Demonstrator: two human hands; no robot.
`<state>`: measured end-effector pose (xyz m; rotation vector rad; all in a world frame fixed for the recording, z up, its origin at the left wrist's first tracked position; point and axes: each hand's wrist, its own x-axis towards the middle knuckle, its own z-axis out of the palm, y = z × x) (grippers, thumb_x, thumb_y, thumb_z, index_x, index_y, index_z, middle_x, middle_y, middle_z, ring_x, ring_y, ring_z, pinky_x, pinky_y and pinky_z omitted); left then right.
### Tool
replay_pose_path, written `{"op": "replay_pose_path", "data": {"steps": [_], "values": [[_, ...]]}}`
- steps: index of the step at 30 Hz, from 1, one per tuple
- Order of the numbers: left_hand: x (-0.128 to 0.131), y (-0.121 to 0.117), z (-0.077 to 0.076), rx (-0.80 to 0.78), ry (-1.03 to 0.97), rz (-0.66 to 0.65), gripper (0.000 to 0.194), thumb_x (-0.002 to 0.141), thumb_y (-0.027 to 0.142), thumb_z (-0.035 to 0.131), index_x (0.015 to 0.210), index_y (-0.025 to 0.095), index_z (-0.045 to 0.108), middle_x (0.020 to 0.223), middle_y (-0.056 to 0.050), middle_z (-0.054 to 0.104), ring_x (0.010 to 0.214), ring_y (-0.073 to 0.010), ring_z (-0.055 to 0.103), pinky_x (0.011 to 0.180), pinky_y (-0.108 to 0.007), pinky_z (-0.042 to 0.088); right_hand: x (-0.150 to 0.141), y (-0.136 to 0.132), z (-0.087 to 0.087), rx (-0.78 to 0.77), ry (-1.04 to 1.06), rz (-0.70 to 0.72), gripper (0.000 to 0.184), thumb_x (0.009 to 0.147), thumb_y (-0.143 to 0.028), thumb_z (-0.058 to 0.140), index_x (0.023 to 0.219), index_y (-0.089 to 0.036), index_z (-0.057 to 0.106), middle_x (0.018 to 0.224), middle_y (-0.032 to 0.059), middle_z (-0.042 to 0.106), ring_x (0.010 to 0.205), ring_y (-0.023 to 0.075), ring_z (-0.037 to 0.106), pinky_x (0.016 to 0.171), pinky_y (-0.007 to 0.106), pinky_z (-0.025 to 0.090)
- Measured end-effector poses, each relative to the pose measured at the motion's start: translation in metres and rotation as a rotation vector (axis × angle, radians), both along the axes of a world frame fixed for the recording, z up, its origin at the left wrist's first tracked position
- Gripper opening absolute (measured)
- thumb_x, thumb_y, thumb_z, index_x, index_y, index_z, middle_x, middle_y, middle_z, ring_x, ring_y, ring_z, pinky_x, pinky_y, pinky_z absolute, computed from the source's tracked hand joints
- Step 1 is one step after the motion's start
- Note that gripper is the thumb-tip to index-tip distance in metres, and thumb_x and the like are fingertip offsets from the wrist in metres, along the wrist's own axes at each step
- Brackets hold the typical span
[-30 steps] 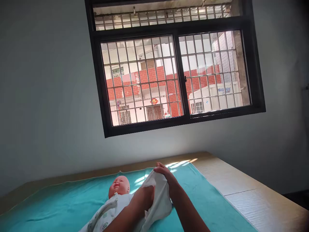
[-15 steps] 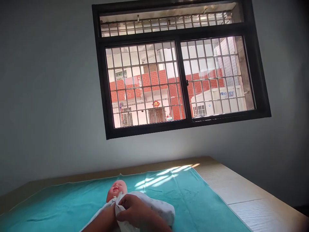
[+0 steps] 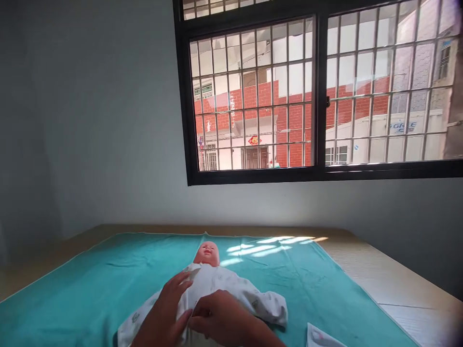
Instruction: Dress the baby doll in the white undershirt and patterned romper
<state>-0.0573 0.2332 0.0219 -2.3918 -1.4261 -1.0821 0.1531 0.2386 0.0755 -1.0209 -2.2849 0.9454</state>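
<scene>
My left hand (image 3: 172,304) lies partly open, fingers extended, against the white garment (image 3: 217,280). My right hand (image 3: 216,315) is curled beside it; whether it pinches fabric, I cannot tell. The doll (image 3: 208,254) lies face-up beneath both, head beyond them, on teal cloth (image 3: 318,289).

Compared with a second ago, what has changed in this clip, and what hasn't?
The right hand let go of the white fabric it was holding up and moved left to the front of the doll's garment. The left hand moved left from that fabric onto the chest. The camera view swung left. The doll stayed face up on the teal cloth.
</scene>
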Motion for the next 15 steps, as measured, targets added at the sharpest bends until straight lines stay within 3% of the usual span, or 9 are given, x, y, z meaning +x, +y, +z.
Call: {"op": "replay_pose_path", "data": {"steps": [2, 5, 7, 9, 12, 15], "values": [[-0.012, -0.014, -0.026, 0.036, -0.011, 0.053, 0.051, 0.08, 0.034, 0.064, 0.13, 0.028, 0.055, 0.132, -0.008, 0.061, 0.121, -0.0264, 0.058, 0.1, -0.037, 0.052, -0.006, -0.007, -0.005, 0.104, -0.075, -0.066, 0.016, 0.077, -0.038, 0.063, 0.073, -0.025, 0.072, 0.07, 0.0001, 0.067, 0.063, 0.0156, 0.054, 0.059, 0.027, 0.034], [-0.02, -0.027, -0.052, 0.051, 0.0, 0.05, 0.041, 0.078, 0.026, 0.064, 0.119, 0.027, 0.062, 0.11, -0.008, 0.07, 0.101, -0.0245, 0.067, 0.086, -0.032, 0.058, -0.013, -0.014, -0.027, 0.193, -0.027, -0.157, 0.007, 0.074, -0.028, 0.063, 0.074, -0.024, 0.069, 0.073, 0.0002, 0.065, 0.064, 0.0151, 0.053, 0.06, 0.026, 0.033], [-0.018, -0.032, -0.051, 0.027, -0.003, 0.046, 0.027, 0.08, 0.025, 0.063, 0.107, 0.027, 0.065, 0.1, -0.006, 0.071, 0.092, -0.0233, 0.067, 0.081, -0.033, 0.058, -0.012, -0.015, -0.044, 0.207, 0.112, -0.26, 0.006, 0.076, -0.026, 0.06, 0.078, -0.023, 0.064, 0.076, 0.0007, 0.062, 0.065, 0.0145, 0.052, 0.061, 0.025, 0.037], [-0.013, -0.036, -0.038, -0.005, -0.03, 0.056, 0.009, 0.087, 0.029, 0.058, 0.092, 0.025, 0.064, 0.09, -0.004, 0.069, 0.085, -0.0213, 0.066, 0.077, -0.032, 0.056, -0.007, -0.012, -0.053, 0.133, 0.266, -0.411, 0.01, 0.078, -0.032, 0.058, 0.081, -0.022, 0.057, 0.076, 0.0012, 0.059, 0.065, 0.0153, 0.053, 0.059, 0.026, 0.041], [-0.012, -0.042, -0.026, 0.05, -0.055, 0.001, 0.023, 0.096, 0.029, 0.044, 0.08, 0.025, 0.059, 0.076, -0.001, 0.066, 0.071, -0.0157, 0.063, 0.069, -0.026, 0.053, 0.003, -0.002, -0.048, -0.14, 0.341, -0.587, 0.025, 0.079, -0.046, 0.057, 0.078, -0.023, 0.048, 0.064, -0.0003, 0.054, 0.059, 0.0174, 0.054, 0.048, 0.026, 0.043], [-0.018, -0.045, -0.036, 0.172, -0.048, -0.135, 0.028, 0.098, 0.032, 0.039, 0.079, 0.025, 0.058, 0.071, -0.001, 0.065, 0.064, -0.0146, 0.061, 0.064, -0.025, 0.051, 0.006, 0.012, -0.032, -0.274, 0.234, -0.585, 0.032, 0.078, -0.052, 0.057, 0.072, -0.022, 0.046, 0.056, -0.0025, 0.052, 0.046, 0.0148, 0.05, 0.041, 0.026, 0.04]]}}
